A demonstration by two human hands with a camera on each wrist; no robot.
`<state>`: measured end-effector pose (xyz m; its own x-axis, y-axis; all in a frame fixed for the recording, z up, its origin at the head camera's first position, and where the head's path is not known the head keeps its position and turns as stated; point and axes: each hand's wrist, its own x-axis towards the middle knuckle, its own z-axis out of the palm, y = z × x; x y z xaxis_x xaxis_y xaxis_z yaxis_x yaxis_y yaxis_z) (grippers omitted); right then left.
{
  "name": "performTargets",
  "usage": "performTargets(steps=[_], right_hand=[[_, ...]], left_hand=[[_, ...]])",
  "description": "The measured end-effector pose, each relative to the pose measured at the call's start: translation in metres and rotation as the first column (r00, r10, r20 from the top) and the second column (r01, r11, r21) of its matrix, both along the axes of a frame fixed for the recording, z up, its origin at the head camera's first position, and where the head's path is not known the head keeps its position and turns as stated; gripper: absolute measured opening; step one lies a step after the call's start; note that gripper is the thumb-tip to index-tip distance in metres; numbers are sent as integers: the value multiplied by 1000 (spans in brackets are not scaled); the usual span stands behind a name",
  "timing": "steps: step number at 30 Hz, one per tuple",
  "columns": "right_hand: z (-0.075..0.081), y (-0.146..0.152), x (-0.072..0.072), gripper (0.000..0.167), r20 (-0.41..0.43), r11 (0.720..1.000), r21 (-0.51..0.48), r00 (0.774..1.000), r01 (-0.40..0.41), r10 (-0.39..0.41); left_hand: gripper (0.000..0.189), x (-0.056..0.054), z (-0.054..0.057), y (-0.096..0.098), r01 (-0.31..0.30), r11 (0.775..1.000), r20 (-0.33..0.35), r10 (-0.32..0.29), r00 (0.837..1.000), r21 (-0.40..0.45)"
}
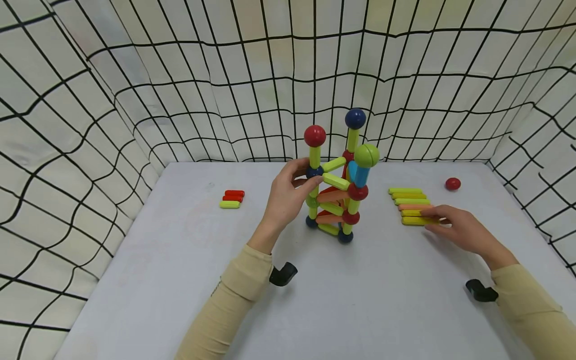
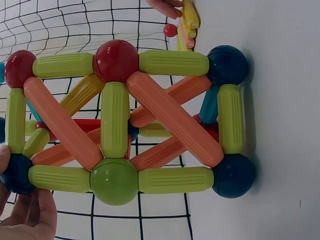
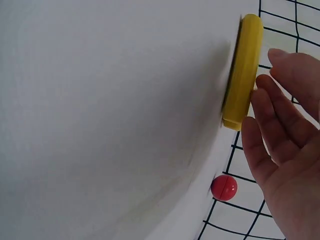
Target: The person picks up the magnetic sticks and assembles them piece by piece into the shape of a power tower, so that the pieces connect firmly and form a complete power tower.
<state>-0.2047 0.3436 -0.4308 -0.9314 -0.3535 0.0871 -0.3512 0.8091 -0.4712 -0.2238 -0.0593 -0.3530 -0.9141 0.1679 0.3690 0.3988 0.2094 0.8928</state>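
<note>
A tower of magnetic sticks and balls (image 1: 333, 181) stands upright in the middle of the table, its lime and orange sticks joined by red, blue and green balls. My left hand (image 1: 288, 192) grips it at a dark blue ball (image 2: 18, 173), thumb in front and fingers behind. Over to the right lies a row of yellow, lime and orange sticks (image 1: 409, 202). My right hand (image 1: 459, 230) is at the near end of this row, fingertips right at a yellow stick (image 3: 243, 72) and thumb apart from it.
A loose red ball (image 1: 453, 184) lies beyond the right hand. Two red sticks (image 1: 234, 193) and a lime stick (image 1: 230, 204) rest left of the tower. Black netting (image 1: 252, 80) hangs behind and along both sides of the white table (image 1: 148, 280).
</note>
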Motion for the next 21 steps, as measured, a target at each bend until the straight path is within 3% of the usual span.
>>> performTargets(steps=[6,12,16,21], right_hand=[[-2,-6,-6,29,68,995,98,997,15,-22],[4,-12,-10,23,57,990,127,997,-64,57],[23,-26,-12,26,38,995,40,996,-86,85],[66,-62,-9,39,63,988,-154,998,33,-23]], left_hand=[[44,0,1,0,-6,1000,-3,6,1000,-13],[43,0,0,0,-17,1000,-8,16,1000,-17],[42,0,-1,0,-17,1000,-8,17,1000,-18],[43,0,-1,1,-15,1000,-4,15,1000,-17]])
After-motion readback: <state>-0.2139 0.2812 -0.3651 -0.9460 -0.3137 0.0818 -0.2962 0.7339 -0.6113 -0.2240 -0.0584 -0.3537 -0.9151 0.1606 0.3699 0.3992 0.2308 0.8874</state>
